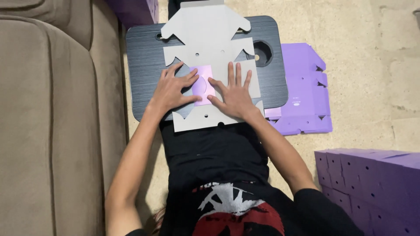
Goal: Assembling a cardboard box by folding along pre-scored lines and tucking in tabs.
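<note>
A flat grey die-cut cardboard blank lies grey side up on a dark lap tray. In its middle a small purple flap is folded over. My left hand lies flat on the blank, fingers spread, its fingertips on the flap's left edge. My right hand presses flat beside it, with thumb and forefinger on the flap's right side. Neither hand grips anything.
A beige sofa fills the left side. A stack of flat purple blanks lies on the concrete floor right of the tray. Folded purple boxes are piled at bottom right. The tray has a round cup hole.
</note>
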